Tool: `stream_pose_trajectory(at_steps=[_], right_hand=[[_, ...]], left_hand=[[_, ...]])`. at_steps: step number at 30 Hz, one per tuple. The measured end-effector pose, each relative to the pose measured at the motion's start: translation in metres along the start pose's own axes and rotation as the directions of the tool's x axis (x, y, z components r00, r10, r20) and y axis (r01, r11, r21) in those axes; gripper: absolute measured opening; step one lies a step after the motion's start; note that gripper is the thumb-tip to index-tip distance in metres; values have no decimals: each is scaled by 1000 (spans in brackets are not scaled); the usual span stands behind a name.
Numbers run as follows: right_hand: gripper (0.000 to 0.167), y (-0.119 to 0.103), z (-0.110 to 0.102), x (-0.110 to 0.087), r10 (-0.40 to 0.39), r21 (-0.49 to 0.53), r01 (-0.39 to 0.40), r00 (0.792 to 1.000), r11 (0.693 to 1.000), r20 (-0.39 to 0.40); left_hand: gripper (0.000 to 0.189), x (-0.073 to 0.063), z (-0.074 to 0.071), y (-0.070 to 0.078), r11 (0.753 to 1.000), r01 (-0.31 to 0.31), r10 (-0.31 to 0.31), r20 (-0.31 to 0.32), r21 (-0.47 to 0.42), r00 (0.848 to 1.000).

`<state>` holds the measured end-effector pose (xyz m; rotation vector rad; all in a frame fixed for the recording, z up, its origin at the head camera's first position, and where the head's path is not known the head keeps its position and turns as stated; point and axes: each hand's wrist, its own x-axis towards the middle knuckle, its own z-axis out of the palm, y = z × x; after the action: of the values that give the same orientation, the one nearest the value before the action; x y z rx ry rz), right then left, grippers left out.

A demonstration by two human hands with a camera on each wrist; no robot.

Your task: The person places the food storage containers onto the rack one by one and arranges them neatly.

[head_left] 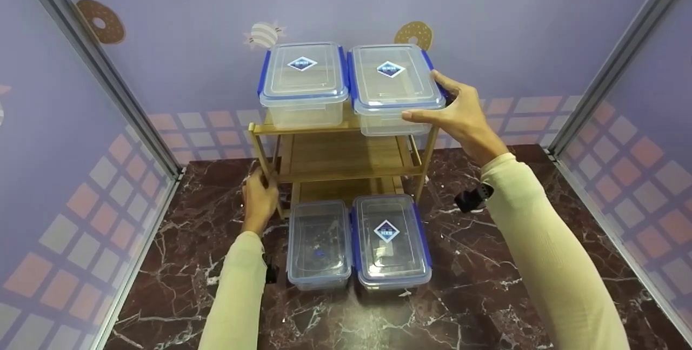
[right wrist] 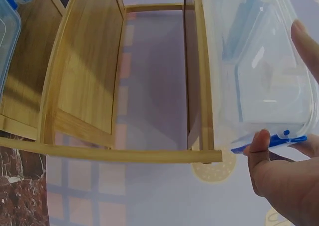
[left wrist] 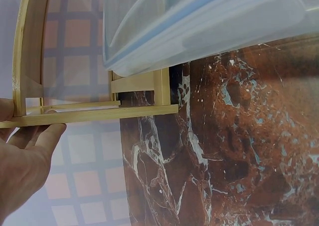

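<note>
Settling the upper right box [head_left: 398,90] atop the wooden rack [head_left: 346,155] seems under way, the right hand [head_left: 467,114] spread wide and gripping its near corner, the left hand [head_left: 260,201] curled round a rack leg [left wrist: 99,115], and the next move likely calls for level seating

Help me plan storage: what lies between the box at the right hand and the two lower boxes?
The middle shelf, bare where it shows, and a strip of the bottom shelf, in the head view.
</note>
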<state>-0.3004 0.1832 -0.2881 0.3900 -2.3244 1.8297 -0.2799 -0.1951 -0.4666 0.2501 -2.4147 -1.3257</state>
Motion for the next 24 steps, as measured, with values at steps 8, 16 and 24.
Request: stream_pose_trajectory(at_steps=[8, 16, 24], right_hand=[[106, 4, 7, 3, -43, 75, 48, 996, 996, -73], [103, 5, 13, 5, -54, 95, 65, 992, 993, -113], [103, 6, 8, -6, -50, 90, 62, 991, 994, -121]], left_hand=[[28, 0, -1, 1, 1000, -6, 6, 2, -8, 1000], [26, 1, -1, 0, 1000, -18, 18, -14, 7, 1000], [28, 0, -1, 1, 1000, -21, 21, 3, 5, 1000]])
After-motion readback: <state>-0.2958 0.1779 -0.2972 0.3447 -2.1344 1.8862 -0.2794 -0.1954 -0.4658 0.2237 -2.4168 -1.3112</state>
